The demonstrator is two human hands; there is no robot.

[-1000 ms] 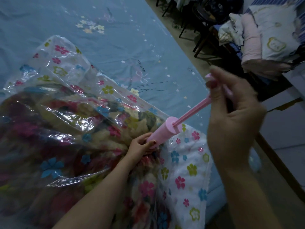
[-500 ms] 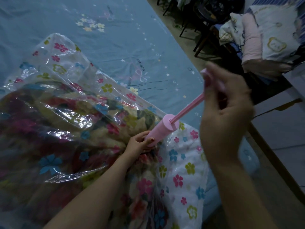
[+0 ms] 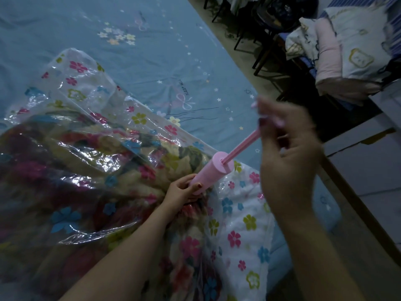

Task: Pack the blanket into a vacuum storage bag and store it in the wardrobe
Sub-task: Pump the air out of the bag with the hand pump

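Observation:
A clear vacuum storage bag (image 3: 78, 88) printed with small flowers lies on the bed, with a thick floral blanket (image 3: 71, 183) inside it. A pink hand pump (image 3: 213, 172) stands tilted on the bag near its right side. My left hand (image 3: 182, 192) grips the base of the pump's barrel against the bag. My right hand (image 3: 286, 153) is curled round the pump's handle at the end of the thin pink rod (image 3: 243, 146). The handle is mostly hidden in my fingers and blurred.
The bag rests on a bed with a blue sheet (image 3: 152, 51) carrying stars and flowers. The bed's right edge (image 3: 338, 177) runs diagonally. Beyond it are dark chairs (image 3: 256, 29) and a pile of folded bedding (image 3: 347, 53) at top right.
My right hand has pushed the handle down towards the barrel, so less of the rod shows than a second ago. My left hand stays on the barrel.

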